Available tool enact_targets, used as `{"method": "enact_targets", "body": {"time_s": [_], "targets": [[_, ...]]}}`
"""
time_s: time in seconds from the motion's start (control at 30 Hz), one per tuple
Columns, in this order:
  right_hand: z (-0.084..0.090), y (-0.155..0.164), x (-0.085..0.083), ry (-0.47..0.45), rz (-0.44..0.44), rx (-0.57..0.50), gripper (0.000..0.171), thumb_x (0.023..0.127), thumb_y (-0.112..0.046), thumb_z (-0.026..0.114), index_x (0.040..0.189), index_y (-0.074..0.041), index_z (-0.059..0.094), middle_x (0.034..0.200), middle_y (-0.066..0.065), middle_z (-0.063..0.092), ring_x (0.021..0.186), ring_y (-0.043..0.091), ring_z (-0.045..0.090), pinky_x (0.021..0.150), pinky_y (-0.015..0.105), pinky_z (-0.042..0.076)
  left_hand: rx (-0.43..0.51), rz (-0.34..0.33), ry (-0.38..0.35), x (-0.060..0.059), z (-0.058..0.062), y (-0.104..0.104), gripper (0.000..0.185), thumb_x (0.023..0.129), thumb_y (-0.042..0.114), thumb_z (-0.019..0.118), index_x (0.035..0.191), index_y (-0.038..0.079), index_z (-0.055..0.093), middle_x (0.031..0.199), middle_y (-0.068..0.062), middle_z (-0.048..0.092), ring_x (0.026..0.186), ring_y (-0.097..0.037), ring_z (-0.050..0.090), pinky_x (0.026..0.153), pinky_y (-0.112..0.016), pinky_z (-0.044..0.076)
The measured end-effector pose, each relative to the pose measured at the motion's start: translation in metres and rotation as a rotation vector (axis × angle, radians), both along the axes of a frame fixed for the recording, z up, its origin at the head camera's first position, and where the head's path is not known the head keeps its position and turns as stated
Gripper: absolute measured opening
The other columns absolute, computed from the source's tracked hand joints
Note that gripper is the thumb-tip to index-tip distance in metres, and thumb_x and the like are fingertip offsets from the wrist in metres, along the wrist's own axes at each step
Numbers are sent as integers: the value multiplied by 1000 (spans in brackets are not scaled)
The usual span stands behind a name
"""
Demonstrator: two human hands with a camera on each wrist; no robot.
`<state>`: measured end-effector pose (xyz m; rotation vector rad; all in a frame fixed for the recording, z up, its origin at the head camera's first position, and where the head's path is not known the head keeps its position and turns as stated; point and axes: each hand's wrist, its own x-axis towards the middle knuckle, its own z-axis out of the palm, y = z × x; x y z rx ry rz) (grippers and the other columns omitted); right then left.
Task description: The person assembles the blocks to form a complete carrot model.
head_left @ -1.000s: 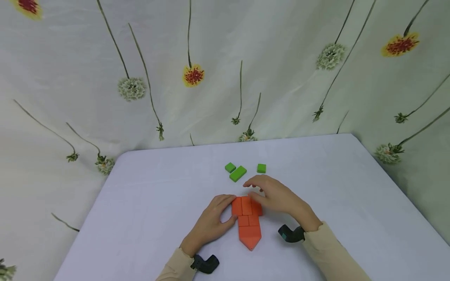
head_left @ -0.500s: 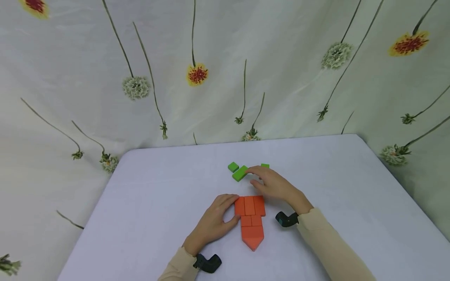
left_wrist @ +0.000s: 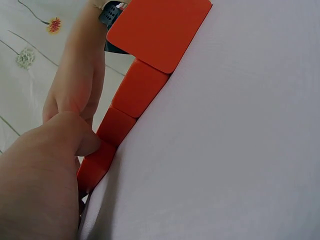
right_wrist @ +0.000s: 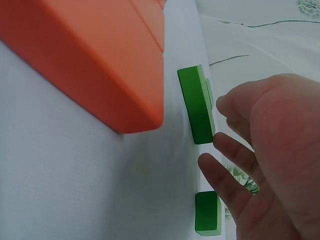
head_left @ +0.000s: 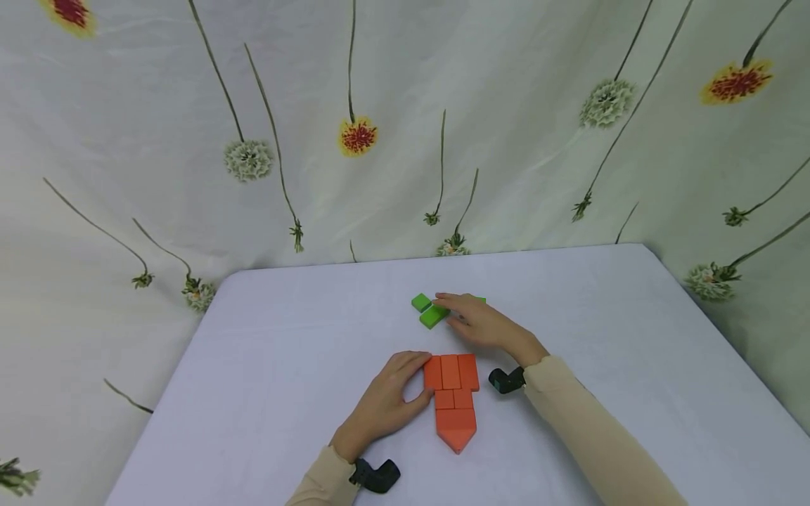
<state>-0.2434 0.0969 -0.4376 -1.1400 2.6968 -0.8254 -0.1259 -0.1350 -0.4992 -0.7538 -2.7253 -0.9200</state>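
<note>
Orange blocks point(head_left: 451, 372) lie flat and close together on the table, with a pointed end towards the person. My left hand point(head_left: 382, 397) holds the far left block point(head_left: 430, 376), forefinger at its far corner and thumb at its near one; in the left wrist view the thumb point(left_wrist: 89, 142) presses its side. Farther back, my right hand point(head_left: 484, 323) reaches over an oblong green block point(head_left: 433, 316), hiding part of it. Its fingers are spread, and the right wrist view shows the thumb just beside that block point(right_wrist: 196, 107).
A small green block point(head_left: 420, 302) lies just behind the oblong one. Another green block point(head_left: 481, 299) peeks out past the right hand. The white table point(head_left: 304, 323) ends at a far edge, with a flowered cloth point(head_left: 405, 183) hanging behind.
My right hand has moved away from the orange blocks, farther back to the oblong green block. My left hand stays at the orange blocks. The head view has shifted slightly.
</note>
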Motion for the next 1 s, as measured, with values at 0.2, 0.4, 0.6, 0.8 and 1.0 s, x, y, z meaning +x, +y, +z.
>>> {"method": "enact_targets", "body": {"time_s": [0.2, 0.4, 0.6, 0.8, 1.0], "targets": [[-1, -2, -3, 36, -46, 72, 43, 102, -6, 60, 145, -3, 57, 144, 16, 60, 131, 34, 56, 110, 48, 49, -2, 5, -3, 0, 0, 1, 53, 94, 27, 73, 142, 9, 60, 143, -1, 59, 137, -16, 50, 116, -36, 46], [-6, -7, -7, 73, -82, 125, 39, 100, -10, 67, 139, -6, 64, 138, 15, 60, 125, 32, 56, 105, 45, 53, 2, -5, 6, -1, 0, 0, 53, 93, 26, 74, 142, 8, 60, 142, -2, 60, 136, -17, 51, 115, -36, 47], [-8, -10, -9, 49, -114, 123, 33, 99, -12, 69, 131, -6, 67, 137, 12, 62, 124, 31, 57, 107, 45, 51, 3, -5, 20, 0, 0, 0, 54, 92, 25, 75, 141, 7, 61, 141, -2, 60, 135, -17, 51, 114, -37, 47], [-9, -6, -7, 9, -119, 89, 33, 98, -12, 70, 130, -4, 68, 127, 10, 70, 108, 22, 64, 97, 40, 56, 5, -2, 12, 1, 0, 0, 53, 93, 25, 74, 141, 7, 61, 142, -2, 60, 136, -18, 51, 115, -37, 46], [-8, 0, -3, 4, -128, 53, 32, 97, -13, 71, 128, -3, 69, 120, 8, 71, 92, 15, 59, 82, 30, 54, 2, 3, 3, 0, 0, 0, 53, 93, 26, 73, 141, 8, 60, 143, -2, 59, 137, -16, 50, 116, -36, 45]]}}
